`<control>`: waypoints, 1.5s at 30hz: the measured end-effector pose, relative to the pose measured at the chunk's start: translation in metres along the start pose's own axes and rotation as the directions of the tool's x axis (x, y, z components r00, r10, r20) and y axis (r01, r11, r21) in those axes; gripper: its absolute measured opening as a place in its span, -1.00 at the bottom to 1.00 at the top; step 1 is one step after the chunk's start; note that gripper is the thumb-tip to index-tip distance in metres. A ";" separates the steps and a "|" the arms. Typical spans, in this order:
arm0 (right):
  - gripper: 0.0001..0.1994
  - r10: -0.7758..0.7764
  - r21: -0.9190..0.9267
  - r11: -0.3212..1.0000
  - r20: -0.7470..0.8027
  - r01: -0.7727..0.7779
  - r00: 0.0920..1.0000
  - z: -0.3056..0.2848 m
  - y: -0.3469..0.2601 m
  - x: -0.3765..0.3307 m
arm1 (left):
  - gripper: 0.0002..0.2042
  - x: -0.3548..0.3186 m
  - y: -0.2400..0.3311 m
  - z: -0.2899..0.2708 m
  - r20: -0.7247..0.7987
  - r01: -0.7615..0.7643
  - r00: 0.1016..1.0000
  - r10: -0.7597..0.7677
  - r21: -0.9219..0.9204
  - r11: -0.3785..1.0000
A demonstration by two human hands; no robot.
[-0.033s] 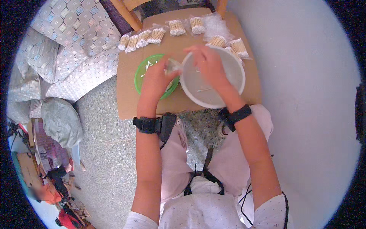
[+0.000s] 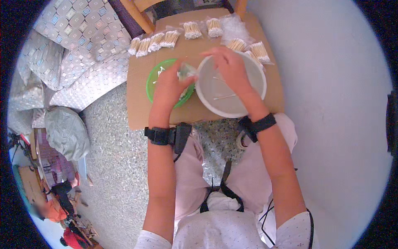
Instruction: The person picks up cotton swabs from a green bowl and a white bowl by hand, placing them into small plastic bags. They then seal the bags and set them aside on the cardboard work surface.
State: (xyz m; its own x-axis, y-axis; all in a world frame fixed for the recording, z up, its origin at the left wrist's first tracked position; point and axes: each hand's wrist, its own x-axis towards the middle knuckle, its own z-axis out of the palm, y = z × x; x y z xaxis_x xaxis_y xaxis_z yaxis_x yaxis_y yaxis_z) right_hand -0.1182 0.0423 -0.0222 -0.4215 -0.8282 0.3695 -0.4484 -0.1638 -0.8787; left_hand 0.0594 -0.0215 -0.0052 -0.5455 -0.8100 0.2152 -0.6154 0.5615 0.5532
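My left hand [image 2: 166,86] is over the green basket [image 2: 150,89], its fingers closed around a small clear plastic bag [image 2: 186,71]. White-tipped cotton swabs [image 2: 161,69] show inside the basket, partly hidden by that hand. Above the white bowl [image 2: 230,114], my right hand [image 2: 231,68] has its fingers stretched toward the left, slightly blurred, and I see nothing held in them. Under and beside it, a few loose cotton swabs [image 2: 224,97] lie in the bowl.
Along the far side of the cardboard-topped surface [image 2: 139,112] are several bagged swab bundles [image 2: 192,30] and a heap of clear bags [image 2: 235,27]. A wall [image 2: 327,103] rises at the right. Patterned cushions [image 2: 83,41] and a grey sack [image 2: 68,133] are at the left.
My right hand has shifted slightly to the right over the white bowl, uncovering more of a swab. The left hand stays nearly in place with the plastic bag.
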 end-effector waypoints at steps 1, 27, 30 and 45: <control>-0.70 0.020 -0.038 0.999 0.098 -0.016 0.995 -0.011 -0.001 0.004 | -0.48 0.001 -0.004 -0.002 -0.004 0.002 1.000 -0.002 0.007 1.000; -0.84 0.079 -0.593 0.730 0.568 0.341 0.819 -0.017 0.010 -0.028 | -0.84 -0.069 0.158 -0.088 -0.296 -0.286 0.691 0.659 -0.950 -0.127; -0.74 0.069 -0.144 0.989 0.349 -0.019 0.935 -0.012 0.017 -0.040 | -0.77 -0.053 0.123 -0.052 -0.031 -0.357 0.889 0.458 -0.675 0.646; -0.65 0.345 0.216 0.905 0.134 -0.367 0.929 -0.067 0.011 -0.017 | -0.74 -0.008 0.067 0.047 -0.135 -0.196 0.975 0.176 -0.149 0.969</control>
State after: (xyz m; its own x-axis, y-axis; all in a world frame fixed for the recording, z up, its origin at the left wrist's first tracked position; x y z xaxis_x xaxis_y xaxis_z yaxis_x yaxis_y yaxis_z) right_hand -0.1691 0.0900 -0.0181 -0.4408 -0.8976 -0.0003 -0.0804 0.0398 -0.9960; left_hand -0.0046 0.0304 -0.0076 -0.5634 -0.7137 0.4161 -0.4049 0.6776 0.6139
